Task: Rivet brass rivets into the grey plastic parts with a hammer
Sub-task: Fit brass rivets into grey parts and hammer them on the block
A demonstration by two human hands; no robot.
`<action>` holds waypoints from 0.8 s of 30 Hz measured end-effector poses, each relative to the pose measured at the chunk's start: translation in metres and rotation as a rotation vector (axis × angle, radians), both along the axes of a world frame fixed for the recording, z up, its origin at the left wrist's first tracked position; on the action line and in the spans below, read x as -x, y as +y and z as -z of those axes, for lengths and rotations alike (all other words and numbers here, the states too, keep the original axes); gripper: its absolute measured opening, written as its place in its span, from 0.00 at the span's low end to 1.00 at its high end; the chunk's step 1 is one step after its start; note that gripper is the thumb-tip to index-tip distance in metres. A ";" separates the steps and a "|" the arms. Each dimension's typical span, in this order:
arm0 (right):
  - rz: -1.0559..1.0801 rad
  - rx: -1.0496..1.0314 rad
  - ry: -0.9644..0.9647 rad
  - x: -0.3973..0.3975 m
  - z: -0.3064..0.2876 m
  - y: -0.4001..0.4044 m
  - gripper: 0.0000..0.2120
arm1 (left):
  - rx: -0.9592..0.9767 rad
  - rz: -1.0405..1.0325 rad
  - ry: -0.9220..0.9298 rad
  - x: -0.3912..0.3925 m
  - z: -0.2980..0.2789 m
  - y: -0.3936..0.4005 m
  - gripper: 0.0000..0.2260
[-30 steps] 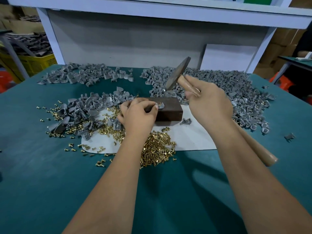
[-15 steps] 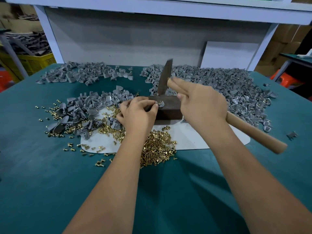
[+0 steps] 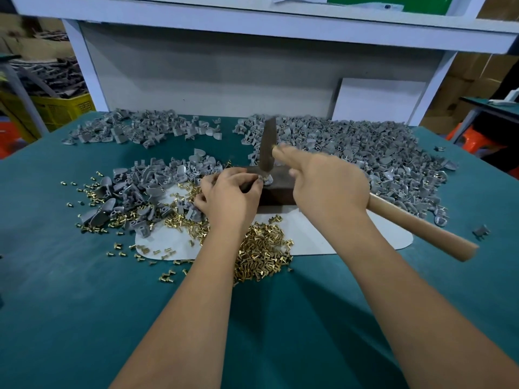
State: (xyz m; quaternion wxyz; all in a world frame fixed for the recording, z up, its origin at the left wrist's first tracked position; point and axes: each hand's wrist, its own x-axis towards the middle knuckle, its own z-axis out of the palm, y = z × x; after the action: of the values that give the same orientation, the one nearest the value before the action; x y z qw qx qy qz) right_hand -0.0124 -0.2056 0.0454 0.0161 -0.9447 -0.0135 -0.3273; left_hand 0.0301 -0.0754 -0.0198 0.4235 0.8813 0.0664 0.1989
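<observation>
My left hand (image 3: 229,196) pinches a small grey plastic part (image 3: 268,180) with a brass rivet in it on top of a dark block (image 3: 278,189). My right hand (image 3: 327,186) grips the wooden handle (image 3: 421,226) of a hammer. Its dark metal head (image 3: 266,148) stands almost upright with its lower end on the part. A heap of loose brass rivets (image 3: 259,254) lies in front of the block, partly under my left forearm.
The block sits on a white sheet (image 3: 323,237) on a teal table (image 3: 70,290). Grey parts lie in piles at the left (image 3: 151,189), back left (image 3: 140,130) and right (image 3: 365,153). A yellow crate (image 3: 56,108) stands off the table's left.
The hammer head has swung down from a tilted, raised position onto the part on the block. My left hand has stayed pinching the part.
</observation>
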 end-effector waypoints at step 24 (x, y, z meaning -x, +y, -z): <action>0.046 -0.047 0.017 0.012 0.019 0.012 0.29 | 0.021 -0.007 0.008 0.003 -0.003 -0.001 0.07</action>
State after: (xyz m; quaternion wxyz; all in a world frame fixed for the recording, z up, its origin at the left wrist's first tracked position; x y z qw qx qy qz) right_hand -0.0245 -0.1939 0.0265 0.0306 -0.9469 0.0161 -0.3198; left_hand 0.0276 -0.0768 -0.0171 0.4317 0.8773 0.0731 0.1963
